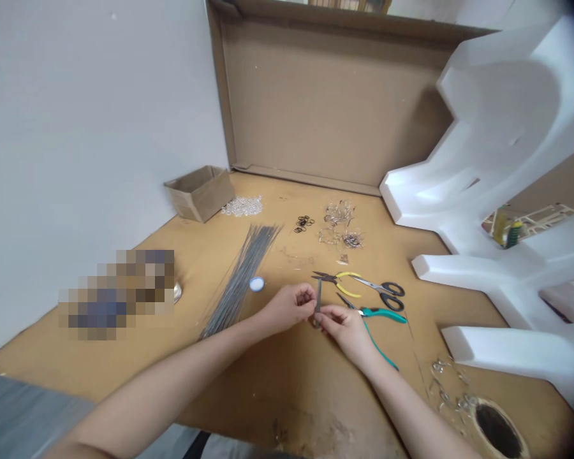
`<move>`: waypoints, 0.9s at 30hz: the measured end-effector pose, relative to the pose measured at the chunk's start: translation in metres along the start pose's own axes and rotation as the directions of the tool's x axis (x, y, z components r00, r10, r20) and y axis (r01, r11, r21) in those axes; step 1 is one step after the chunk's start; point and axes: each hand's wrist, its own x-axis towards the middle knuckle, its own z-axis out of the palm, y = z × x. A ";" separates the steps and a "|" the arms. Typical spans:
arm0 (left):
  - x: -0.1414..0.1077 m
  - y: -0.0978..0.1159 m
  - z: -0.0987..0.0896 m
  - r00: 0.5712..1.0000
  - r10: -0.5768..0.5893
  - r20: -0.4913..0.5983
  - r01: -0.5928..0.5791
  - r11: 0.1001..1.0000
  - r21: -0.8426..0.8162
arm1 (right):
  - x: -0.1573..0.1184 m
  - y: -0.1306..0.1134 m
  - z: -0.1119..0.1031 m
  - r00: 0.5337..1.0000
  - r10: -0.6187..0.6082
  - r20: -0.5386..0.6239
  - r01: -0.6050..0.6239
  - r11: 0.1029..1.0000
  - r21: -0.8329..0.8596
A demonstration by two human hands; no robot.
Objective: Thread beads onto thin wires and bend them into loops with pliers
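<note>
My right hand [348,330] pinches the lower part of a slim grey metal strip [319,294] that stands nearly upright; its exact kind is unclear. Close against the strip's left side, my left hand [289,307] has its fingertips curled together, and what they pinch is too small to make out. Beyond my hands lie yellow-handled pliers [348,275] and black-handled scissors [391,294]. Teal-handled pliers [385,313] rest partly behind my right hand. A bundle of straight grey wires [242,280] lies left of my left hand, with a small white-and-blue round lid [257,284] beside it.
An open cardboard box [198,197] stands at the back left, near a pile of clear small pieces [243,205]. Black rings [303,223] and bent wire pieces [339,213] lie further back. White moulded foam [459,274] borders the right side; a roll [500,430] sits front right.
</note>
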 end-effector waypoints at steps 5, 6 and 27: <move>-0.001 -0.001 0.003 1.000 0.013 -0.020 -0.014 1.000 -0.028 | 0.002 0.002 -0.001 1.000 -0.006 0.003 0.006 1.000 0.000; -0.001 0.000 0.004 1.000 0.015 -0.021 -0.016 0.999 -0.051 | 0.002 0.002 -0.001 1.000 -0.002 0.003 0.002 1.000 0.001; -0.025 -0.026 0.035 0.980 -0.168 0.103 0.194 0.907 -0.374 | 0.068 -0.037 -0.140 0.994 0.074 -0.084 -0.069 -0.187 -0.980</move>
